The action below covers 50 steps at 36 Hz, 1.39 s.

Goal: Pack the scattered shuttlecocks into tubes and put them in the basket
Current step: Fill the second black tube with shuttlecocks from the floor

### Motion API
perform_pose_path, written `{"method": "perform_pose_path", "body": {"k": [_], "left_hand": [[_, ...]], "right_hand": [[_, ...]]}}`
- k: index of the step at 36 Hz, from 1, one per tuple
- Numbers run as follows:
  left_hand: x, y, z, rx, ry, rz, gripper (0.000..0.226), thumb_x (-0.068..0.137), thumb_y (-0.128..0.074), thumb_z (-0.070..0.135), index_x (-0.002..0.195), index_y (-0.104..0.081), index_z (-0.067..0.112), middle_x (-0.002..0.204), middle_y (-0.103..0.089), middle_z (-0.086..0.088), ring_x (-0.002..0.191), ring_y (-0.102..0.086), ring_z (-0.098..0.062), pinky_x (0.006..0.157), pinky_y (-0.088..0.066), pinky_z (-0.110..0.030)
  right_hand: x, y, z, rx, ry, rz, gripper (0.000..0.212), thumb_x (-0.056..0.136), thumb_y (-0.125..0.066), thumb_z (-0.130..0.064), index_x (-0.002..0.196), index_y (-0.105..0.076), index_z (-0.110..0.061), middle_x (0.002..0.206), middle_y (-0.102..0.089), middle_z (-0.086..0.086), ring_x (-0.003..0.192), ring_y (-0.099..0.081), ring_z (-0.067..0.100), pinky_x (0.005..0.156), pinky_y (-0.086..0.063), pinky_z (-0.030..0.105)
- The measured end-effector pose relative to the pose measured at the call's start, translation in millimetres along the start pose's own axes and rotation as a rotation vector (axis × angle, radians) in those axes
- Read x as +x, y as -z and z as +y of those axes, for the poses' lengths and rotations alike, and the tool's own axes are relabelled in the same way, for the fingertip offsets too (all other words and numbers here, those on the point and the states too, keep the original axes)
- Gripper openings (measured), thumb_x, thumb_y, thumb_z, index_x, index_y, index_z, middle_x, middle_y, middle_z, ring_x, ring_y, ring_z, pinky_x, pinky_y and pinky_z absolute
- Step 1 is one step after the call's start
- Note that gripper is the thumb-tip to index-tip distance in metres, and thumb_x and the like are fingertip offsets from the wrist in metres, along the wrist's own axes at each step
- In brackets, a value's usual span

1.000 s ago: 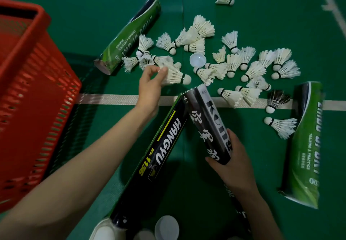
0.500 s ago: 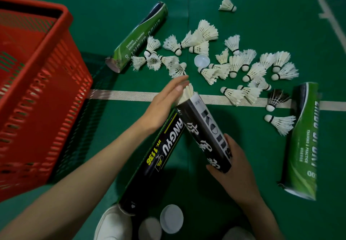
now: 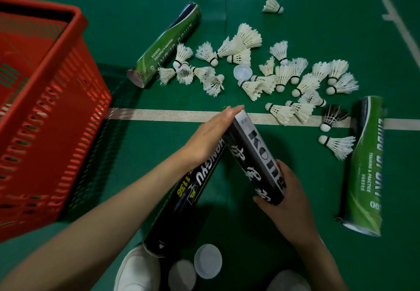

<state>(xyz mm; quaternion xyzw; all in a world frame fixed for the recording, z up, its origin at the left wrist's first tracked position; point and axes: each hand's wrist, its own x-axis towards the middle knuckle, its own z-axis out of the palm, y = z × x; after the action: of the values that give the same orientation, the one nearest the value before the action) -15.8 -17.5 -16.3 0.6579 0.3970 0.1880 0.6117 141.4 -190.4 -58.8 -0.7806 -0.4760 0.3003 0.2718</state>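
— So, the hands?
— The right hand (image 3: 288, 199) grips the tilted black tube (image 3: 254, 154); the left hand (image 3: 209, 136) lays straight fingers (image 3: 229, 114) over its top end
— And the shuttlecocks (image 3: 281, 79)?
— Scattered on the floor (image 3: 295, 18) beyond the white line (image 3: 159, 116); red basket (image 3: 45, 108) at left

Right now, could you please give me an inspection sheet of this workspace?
Surface: green court floor, white lines.
Job's things: black-and-grey tube held tilted; black-and-yellow tube and two green tubes lying down; white shuttlecocks scattered, one dark shuttlecock; red basket at left.
Clutter: round caps by a white shoe.
Grippers: left hand flat over the tilted tube's mouth; right hand grips its lower end.
Cables: nothing seen.
Surroundings: nothing seen beyond the court.
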Motion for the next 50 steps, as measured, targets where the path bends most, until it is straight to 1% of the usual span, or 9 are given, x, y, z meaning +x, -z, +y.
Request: {"method": "perform_pose_path", "body": {"k": [17,21,23,25,28,33,38,45,50], "left_hand": [[109.6,45.2,-37.3,0.363,0.251,0.133,0.052,0.096,-0.049,0.013,0.145,-0.035,0.023,0.157,-0.017,-0.008,0.143,-0.021,-0.025,0.117,-0.018,-0.035],[140.0,42.1,-38.8,0.24,0.281,0.1,0.055,0.096,-0.05,0.012,0.146,-0.032,0.027,0.154,-0.026,-0.002,0.089,-0.048,0.001,0.062,-0.036,0.007],[152.4,36.8,-39.9,0.244,0.273,0.101,0.057,0.094,-0.054,0.014,0.145,-0.034,0.03,0.154,-0.025,-0.003,0.101,-0.051,-0.003,0.08,-0.043,-0.002],[163.1,32.7,-41.4,0.29,0.286,0.086,0.06,0.09,-0.059,0.022,0.144,-0.035,0.035,0.156,-0.02,-0.008,0.138,-0.03,-0.026,0.114,-0.028,-0.037],[177.3,31.8,-44.6,0.279,0.368,0.118,0.064,0.088,-0.062,0.028,0.144,-0.033,0.037,0.157,-0.012,-0.011,0.144,-0.013,-0.032,0.118,-0.016,-0.047],[187.3,41.5,-46.1,0.168,0.419,0.134,0.071,0.088,-0.064,0.028,0.148,-0.027,0.029,0.159,-0.002,-0.001,0.145,-0.012,-0.026,0.118,-0.015,-0.045],[184.3,42.8,-47.3,0.001,0.374,0.229,0.061,0.09,-0.061,0.016,0.145,-0.036,0.015,0.151,-0.033,-0.008,0.135,-0.037,-0.023,0.111,-0.028,-0.028],[146.9,36.0,-41.7,-0.226,0.142,0.527,0.014,0.081,-0.071,0.007,0.087,-0.064,0.017,0.096,-0.066,-0.004,0.087,-0.062,-0.016,0.078,-0.053,-0.022],[115.1,36.0,-20.6,-0.388,0.01,0.542,0.016,0.086,-0.061,0.0,0.089,-0.056,0.014,0.093,-0.059,-0.003,0.084,-0.057,-0.012,0.075,-0.051,-0.022]], "right_hand": [[49.6,-4.5,20.9,0.027,-0.115,0.037,0.082,0.064,-0.084,-0.021,0.134,-0.041,-0.028,0.116,-0.056,-0.007,0.106,-0.054,0.017,0.087,-0.047,0.036],[60.2,-7.1,27.8,0.013,-0.122,0.022,0.085,0.063,-0.084,-0.021,0.136,-0.041,-0.027,0.118,-0.057,-0.006,0.107,-0.055,0.018,0.086,-0.048,0.037],[63.9,-8.5,28.1,-0.013,-0.127,0.019,0.089,0.064,-0.084,-0.022,0.14,-0.038,-0.025,0.123,-0.055,-0.004,0.11,-0.053,0.017,0.087,-0.046,0.033],[67.4,-8.9,27.8,-0.017,-0.132,0.01,0.091,0.064,-0.084,-0.024,0.142,-0.036,-0.025,0.126,-0.054,-0.003,0.113,-0.052,0.018,0.089,-0.046,0.034],[70.5,-8.3,27.7,-0.005,-0.134,0.001,0.09,0.064,-0.083,-0.026,0.141,-0.035,-0.028,0.124,-0.056,-0.005,0.11,-0.054,0.017,0.089,-0.047,0.034],[71.5,-6.0,26.4,0.03,-0.157,-0.009,0.089,0.066,-0.083,-0.029,0.141,-0.034,-0.033,0.123,-0.054,-0.009,0.11,-0.054,0.013,0.088,-0.045,0.03],[72.4,-5.4,26.0,0.028,-0.154,-0.015,0.088,0.066,-0.082,-0.029,0.14,-0.035,-0.034,0.12,-0.056,-0.009,0.107,-0.055,0.012,0.084,-0.046,0.03],[68.0,-5.9,22.2,0.036,-0.149,-0.009,0.089,0.066,-0.082,-0.027,0.141,-0.034,-0.032,0.122,-0.055,-0.008,0.108,-0.055,0.015,0.091,-0.048,0.035],[61.7,-5.6,17.9,0.044,-0.125,-0.034,0.091,0.066,-0.082,-0.033,0.143,-0.034,-0.029,0.127,-0.054,-0.008,0.113,-0.054,0.013,0.096,-0.046,0.035]]}}
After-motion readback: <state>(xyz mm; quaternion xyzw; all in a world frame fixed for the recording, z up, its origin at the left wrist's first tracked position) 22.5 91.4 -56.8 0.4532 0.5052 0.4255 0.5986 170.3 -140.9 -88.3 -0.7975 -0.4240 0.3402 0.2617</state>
